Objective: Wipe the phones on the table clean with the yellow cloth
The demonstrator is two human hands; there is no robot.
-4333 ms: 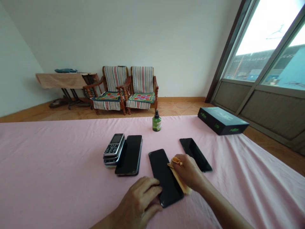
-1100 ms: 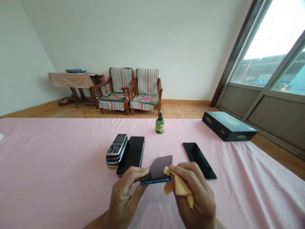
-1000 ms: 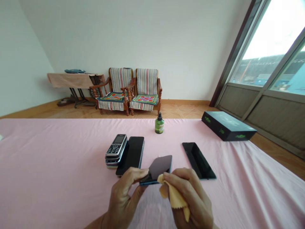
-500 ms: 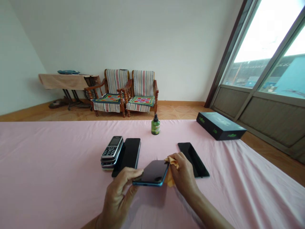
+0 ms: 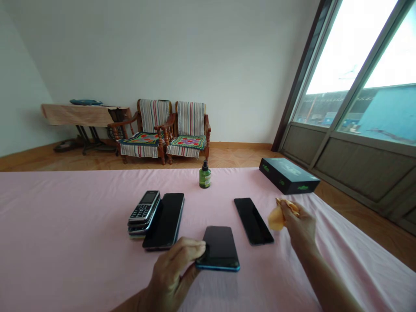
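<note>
Blue edging rims the black phone (image 5: pixel 221 247) at the lower centre of the head view, its left side pinched by the left hand (image 5: pixel 173 268). It is likely light, stiff and slippery, with fragile glass, so the side edges seem the best hold. Toward the right, the right hand (image 5: pixel 300 223) grips a yellow cloth (image 5: pixel 277 219), probably soft and limp. A pink sheet (image 5: pixel 81 208) spreads across the lower frame, creased at lower right. Beyond, wooden chairs (image 5: pixel 191 119) stand left of centre before a pale wall (image 5: pixel 208 52); a window (image 5: pixel 338 73) fills the upper right.
</note>
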